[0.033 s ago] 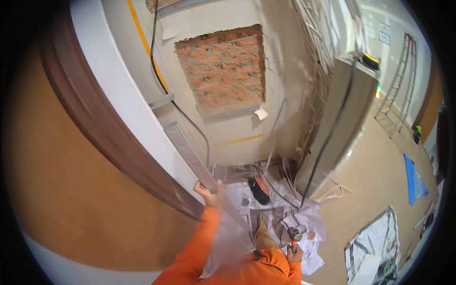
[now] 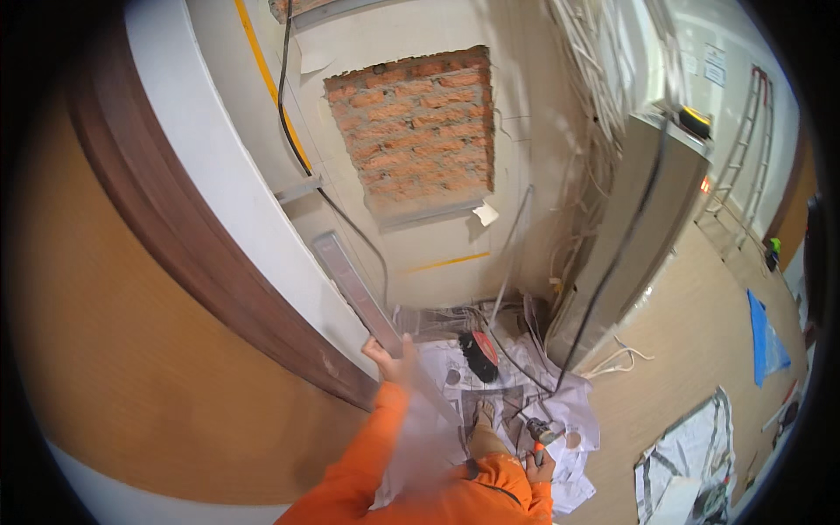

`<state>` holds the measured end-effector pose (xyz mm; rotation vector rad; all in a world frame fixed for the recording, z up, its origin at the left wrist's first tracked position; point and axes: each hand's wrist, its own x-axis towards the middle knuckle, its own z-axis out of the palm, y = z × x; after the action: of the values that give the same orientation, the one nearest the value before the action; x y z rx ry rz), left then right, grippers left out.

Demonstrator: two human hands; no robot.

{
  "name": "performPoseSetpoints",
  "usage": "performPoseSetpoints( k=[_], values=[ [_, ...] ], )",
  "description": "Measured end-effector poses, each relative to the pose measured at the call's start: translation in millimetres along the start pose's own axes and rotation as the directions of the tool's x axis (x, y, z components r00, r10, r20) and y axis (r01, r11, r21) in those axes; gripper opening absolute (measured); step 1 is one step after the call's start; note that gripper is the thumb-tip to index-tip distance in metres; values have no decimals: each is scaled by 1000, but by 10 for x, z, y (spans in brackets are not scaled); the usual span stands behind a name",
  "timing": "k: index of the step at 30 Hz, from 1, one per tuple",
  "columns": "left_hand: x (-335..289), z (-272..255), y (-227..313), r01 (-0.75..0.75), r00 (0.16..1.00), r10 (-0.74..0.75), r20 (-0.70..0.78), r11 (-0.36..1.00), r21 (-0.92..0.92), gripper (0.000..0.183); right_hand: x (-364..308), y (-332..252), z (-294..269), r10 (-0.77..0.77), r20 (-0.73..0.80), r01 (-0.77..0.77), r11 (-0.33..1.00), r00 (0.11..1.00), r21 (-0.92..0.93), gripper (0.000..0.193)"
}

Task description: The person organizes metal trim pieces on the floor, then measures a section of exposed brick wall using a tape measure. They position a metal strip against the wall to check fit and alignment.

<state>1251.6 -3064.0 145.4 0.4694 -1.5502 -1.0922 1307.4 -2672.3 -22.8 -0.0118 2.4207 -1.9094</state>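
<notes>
A long, narrow pinkish-grey metal channel (image 2: 357, 284) stands tilted along the white edge of the wall opening. My left hand (image 2: 389, 357) is closed around its middle; the lower part runs down toward the sheeting, partly lost in a blur. Low and to the right, my right hand (image 2: 540, 468) grips a hammer (image 2: 542, 430) by its orange-and-black handle, head up, above the sheet-covered floor. A black-bristled brush with a red top (image 2: 479, 356) lies on the crumpled printed sheeting (image 2: 573, 407) between the two hands, farther away.
An exposed brick patch (image 2: 416, 127) shows in the back wall. A black cable (image 2: 619, 254) hangs over the right-hand partition end (image 2: 661, 166), where a yellow-and-black object (image 2: 696, 122) sits. A ladder (image 2: 744, 144), blue plastic (image 2: 763, 341) and a white sheet (image 2: 687, 455) are at right.
The hammer and my right hand have shifted slightly, and the hammer head now tilts a little more. My left hand keeps its hold on the channel. The whole view has shifted slightly.
</notes>
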Motion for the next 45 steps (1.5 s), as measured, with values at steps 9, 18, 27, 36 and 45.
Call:
performPoseSetpoints(
  k=[9, 18, 27, 36, 45],
  values=[
    [1831, 926, -784, -97, 993, 97, -63, 995, -10, 63, 2318, -1151, 1254, -103, 230, 124, 989, 968, -76, 25],
    [4555, 1394, -1312, -288, 925, 265, -271, 957, -46, 63, 3170, -1866, 2768, -119, 191, 111, 993, 974, 50, 19],
    [5644, 1685, -1712, -291, 955, 276, -107, 939, -180, 67, 2992, -2039, 4105, -35, 7, 34, 998, 999, 61, 22],
    [5975, 1810, -2318, -269, 951, 283, -124, 956, 118, 66, 2921, -2410, 4629, 68, 47, -66, 997, 997, -44, 22],
    [6127, 1884, -2332, -217, 953, 263, -152, 940, 264, 67, 3219, -2389, 4687, -6, 81, 20, 984, 997, -175, 23]
  ],
)
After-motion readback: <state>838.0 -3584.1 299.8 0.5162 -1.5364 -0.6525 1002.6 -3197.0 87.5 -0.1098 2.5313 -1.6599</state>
